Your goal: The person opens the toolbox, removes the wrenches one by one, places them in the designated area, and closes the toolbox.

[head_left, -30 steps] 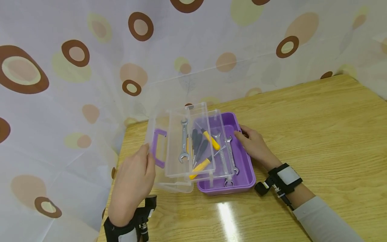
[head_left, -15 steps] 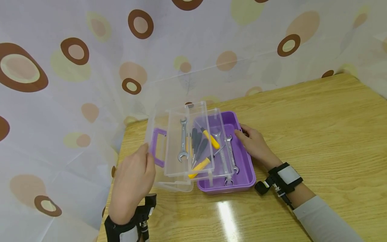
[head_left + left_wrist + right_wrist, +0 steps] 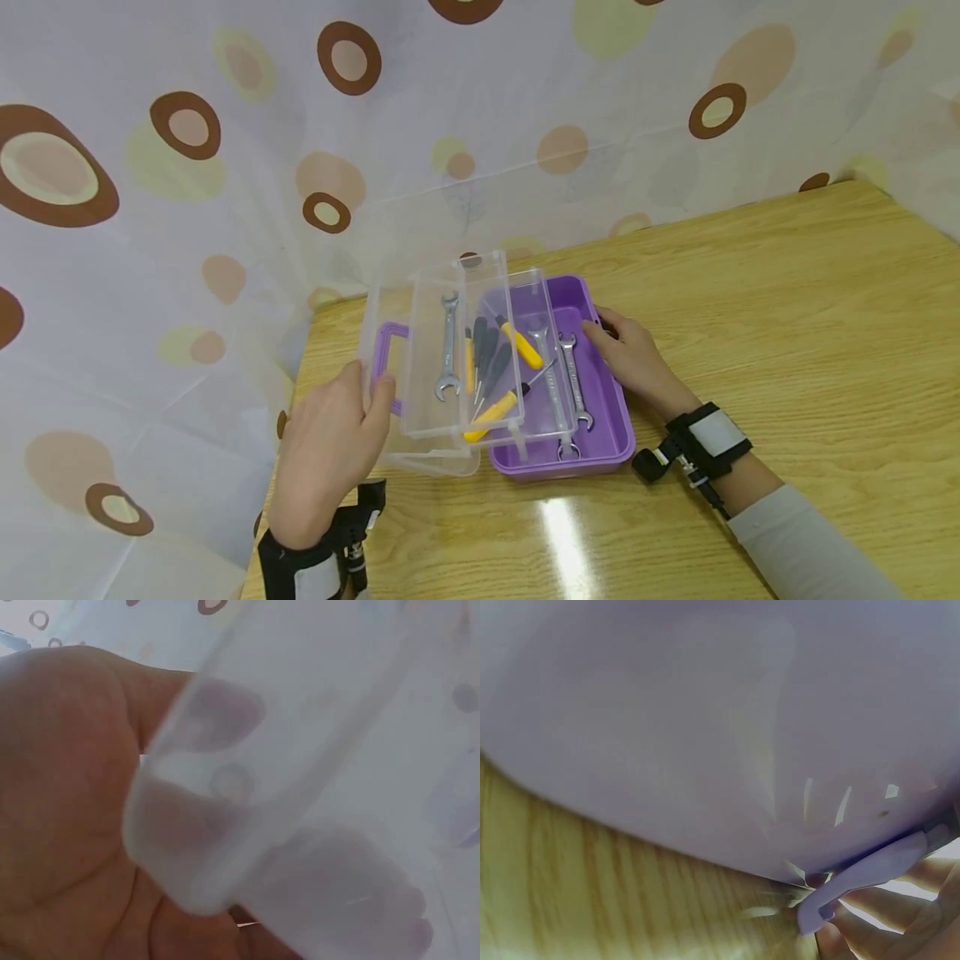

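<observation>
The clear trays (image 3: 423, 408) have shifted slightly leftward, seemingly opening the toolbox wider, with the left hand (image 3: 328, 446) gripping the lid (image 3: 388, 300) and the right hand (image 3: 632, 357) holding the purple box (image 3: 562, 472) on the worktop (image 3: 750, 325).

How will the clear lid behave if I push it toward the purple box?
The clear lid is probably light, fairly stiff plastic: it looks thin-walled and holds its shape in the left hand. Its smooth surface may be slippery. The clear upper tray sits close beside it and might swing along, perhaps sliding the wrench inside.
</observation>
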### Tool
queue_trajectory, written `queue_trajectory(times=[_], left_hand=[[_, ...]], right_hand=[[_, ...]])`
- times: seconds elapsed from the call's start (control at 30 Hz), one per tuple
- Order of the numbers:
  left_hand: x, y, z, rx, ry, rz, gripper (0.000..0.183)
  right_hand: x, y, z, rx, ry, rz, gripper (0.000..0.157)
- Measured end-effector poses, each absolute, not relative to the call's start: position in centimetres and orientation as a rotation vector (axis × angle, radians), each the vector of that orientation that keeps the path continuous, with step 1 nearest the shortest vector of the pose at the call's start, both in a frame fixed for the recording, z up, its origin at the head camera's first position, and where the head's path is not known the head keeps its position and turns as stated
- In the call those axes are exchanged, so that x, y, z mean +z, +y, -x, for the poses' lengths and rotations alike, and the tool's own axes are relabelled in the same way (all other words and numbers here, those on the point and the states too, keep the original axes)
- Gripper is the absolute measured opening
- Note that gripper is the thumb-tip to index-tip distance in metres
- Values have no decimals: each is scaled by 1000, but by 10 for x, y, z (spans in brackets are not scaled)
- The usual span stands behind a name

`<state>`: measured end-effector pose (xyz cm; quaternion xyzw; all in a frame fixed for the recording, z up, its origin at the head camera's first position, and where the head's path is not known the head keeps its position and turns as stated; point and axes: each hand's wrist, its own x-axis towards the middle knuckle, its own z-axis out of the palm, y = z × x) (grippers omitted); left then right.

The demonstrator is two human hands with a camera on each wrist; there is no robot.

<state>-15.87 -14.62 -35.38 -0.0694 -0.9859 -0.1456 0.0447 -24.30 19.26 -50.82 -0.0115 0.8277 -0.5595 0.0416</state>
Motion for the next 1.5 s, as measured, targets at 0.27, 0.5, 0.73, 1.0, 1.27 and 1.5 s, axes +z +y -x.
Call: queue_trajectory(times=[0.27,0.5,0.73,1.0,1.27,1.5], left_hand=[[-355,-155,164,-541,-3068,240,41],[-354,-161,167,-540,-3155,160,45],[-357,-166,172,-505,-3188,116,50],[-360,-172,179,-589,-3246,78,55],[-373,-176,188,-655,-3365,189,77],[-377,-187,192,-791,-3395,185,74]], right_hand=[[-505,193,243,-1714,2540,46,63],[-508,193,244,-1717,2534,57,64],[-510,193,245,-1719,2528,40,64],[-508,193,244,-1705,2538,47,64],[-508,191,240,-1728,2543,50,63],[-507,189,241,-1724,2551,49,62]])
